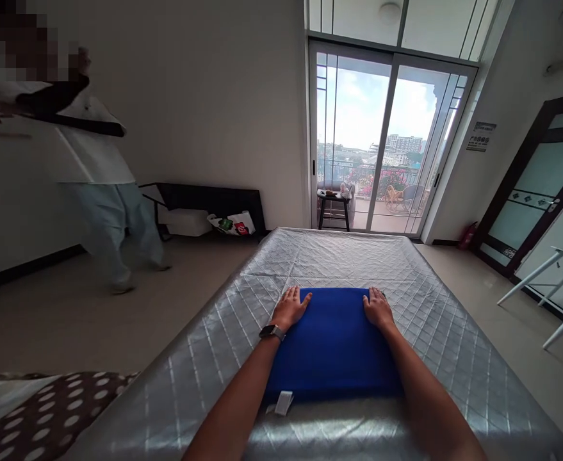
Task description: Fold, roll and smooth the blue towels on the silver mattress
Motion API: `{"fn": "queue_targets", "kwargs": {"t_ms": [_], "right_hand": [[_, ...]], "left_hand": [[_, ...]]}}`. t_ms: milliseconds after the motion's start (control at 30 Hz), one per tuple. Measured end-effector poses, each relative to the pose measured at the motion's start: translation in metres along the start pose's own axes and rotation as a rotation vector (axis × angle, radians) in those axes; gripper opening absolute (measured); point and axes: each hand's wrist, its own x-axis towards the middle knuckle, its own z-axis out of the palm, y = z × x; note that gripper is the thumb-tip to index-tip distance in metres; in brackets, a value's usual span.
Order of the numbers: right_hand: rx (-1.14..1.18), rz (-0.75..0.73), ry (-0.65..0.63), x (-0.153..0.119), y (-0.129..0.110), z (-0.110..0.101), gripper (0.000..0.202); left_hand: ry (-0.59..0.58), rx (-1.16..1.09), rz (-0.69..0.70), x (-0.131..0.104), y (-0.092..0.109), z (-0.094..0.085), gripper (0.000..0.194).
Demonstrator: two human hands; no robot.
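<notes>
A flat blue fabric piece (pixel 334 346), rectangular and apparently folded, lies on a silver quilted cover (pixel 209 358). From its near edge sticks a white label (pixel 284 402). My left hand (pixel 291 308), with a watch (pixel 272 331) on the wrist, rests at the far left corner of the blue fabric, fingers stretched forward and thumb on the cloth. At the far right corner lies my right hand (pixel 378 307), its fingers also extended. Both hands touch the fabric's side edges without gripping it.
A person (pixel 103 173) stands at the left, legs blurred. Behind is a black low bench (pixel 189 195) with a bag (pixel 233 223). Brown polka-dot fabric (pixel 55 410) lies at lower left. White furniture legs (pixel 526 285) stand right; a dark stool (pixel 334 202) is by the glass door.
</notes>
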Motion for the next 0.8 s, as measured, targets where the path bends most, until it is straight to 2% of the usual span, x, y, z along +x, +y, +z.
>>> {"fn": "queue_targets", "kwargs": {"t_ms": [333,533,667,733,800], "right_hand": [[-0.083,-0.030,0.027,-0.013,-0.003,-0.009,0.061],[-0.024,-0.054,-0.029,-0.020,0.003,-0.006,0.062],[0.009,-0.046,-0.031,-0.019,0.003,-0.006,0.063],[0.019,-0.043,-0.030,-0.019,0.002,-0.006,0.063],[0.025,-0.036,-0.029,-0.020,0.001,-0.006,0.063]], "left_hand": [[-0.001,-0.007,-0.001,-0.002,0.005,-0.003,0.078],[-0.025,0.016,-0.018,-0.002,0.009,-0.004,0.078],[-0.043,0.045,-0.031,0.001,0.009,-0.011,0.081],[-0.032,0.062,-0.036,0.005,0.015,-0.017,0.085],[-0.004,0.075,-0.010,0.007,0.033,-0.020,0.087]]}}
